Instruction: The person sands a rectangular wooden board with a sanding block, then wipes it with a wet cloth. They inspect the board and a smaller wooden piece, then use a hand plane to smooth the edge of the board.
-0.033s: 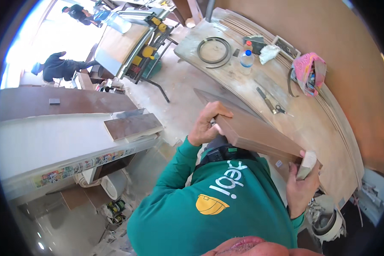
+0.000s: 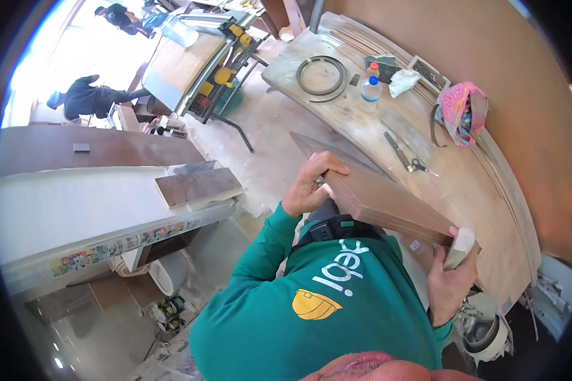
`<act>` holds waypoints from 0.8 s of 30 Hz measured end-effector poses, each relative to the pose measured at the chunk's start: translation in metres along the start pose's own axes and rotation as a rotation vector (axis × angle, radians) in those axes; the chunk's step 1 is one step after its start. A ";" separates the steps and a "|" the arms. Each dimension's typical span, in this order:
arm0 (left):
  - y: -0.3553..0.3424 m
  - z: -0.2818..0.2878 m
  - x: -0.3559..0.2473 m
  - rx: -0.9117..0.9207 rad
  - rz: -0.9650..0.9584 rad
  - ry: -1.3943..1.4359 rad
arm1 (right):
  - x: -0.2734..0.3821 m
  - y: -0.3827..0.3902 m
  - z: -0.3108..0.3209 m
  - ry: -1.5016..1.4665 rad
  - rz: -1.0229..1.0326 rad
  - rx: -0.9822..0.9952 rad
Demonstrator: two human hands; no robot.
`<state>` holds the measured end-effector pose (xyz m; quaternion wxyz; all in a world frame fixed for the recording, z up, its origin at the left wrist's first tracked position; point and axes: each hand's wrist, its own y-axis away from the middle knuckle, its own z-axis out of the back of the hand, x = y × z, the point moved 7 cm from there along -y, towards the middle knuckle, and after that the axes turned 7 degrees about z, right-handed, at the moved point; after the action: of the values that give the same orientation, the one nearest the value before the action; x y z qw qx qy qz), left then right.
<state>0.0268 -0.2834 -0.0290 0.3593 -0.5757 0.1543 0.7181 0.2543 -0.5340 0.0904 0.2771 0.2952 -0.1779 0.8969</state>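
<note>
A long brown wooden board (image 2: pixel 394 200) lies slantwise in front of my waist, its layered edge turned toward me. At its left end my left hand (image 2: pixel 313 184) is closed round the corner, thumb beneath and fingers over the top. By the right end, my right hand (image 2: pixel 452 276) is closed on a pale, flat-sided block (image 2: pixel 461 246) with a worn-looking face. This block is up against the board's end; whether the fingers also touch the board is hard to see. Another flat brown panel (image 2: pixel 305 143) shows partly behind the board.
On the dusty workbench (image 2: pixel 470 184) lie a utility knife (image 2: pixel 397 151), scissors (image 2: pixel 419 165), a coil of dark strip (image 2: pixel 321 77), a blue-capped bottle (image 2: pixel 371 92) and a pink bag (image 2: pixel 457 111). A bucket (image 2: pixel 489 336) stands at lower right. Two people are at far left, near a table saw (image 2: pixel 203 70).
</note>
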 end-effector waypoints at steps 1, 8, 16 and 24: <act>-0.002 0.005 0.009 0.008 0.009 -0.024 | 0.002 -0.003 -0.003 -0.036 -0.029 -0.013; 0.029 0.041 0.187 0.046 0.172 -0.163 | 0.009 0.007 -0.012 -0.063 -0.090 -0.143; 0.059 0.033 0.324 0.025 1.274 1.367 | 0.019 0.015 -0.030 -0.210 -0.040 -0.225; 0.075 0.030 0.383 0.098 1.456 1.210 | 0.018 0.017 -0.029 -0.158 0.010 -0.242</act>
<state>-0.0766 -0.1866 -0.3942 -0.2940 -0.5967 0.6657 0.3381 0.2196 -0.5268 0.0769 0.2913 0.3285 -0.3073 0.8443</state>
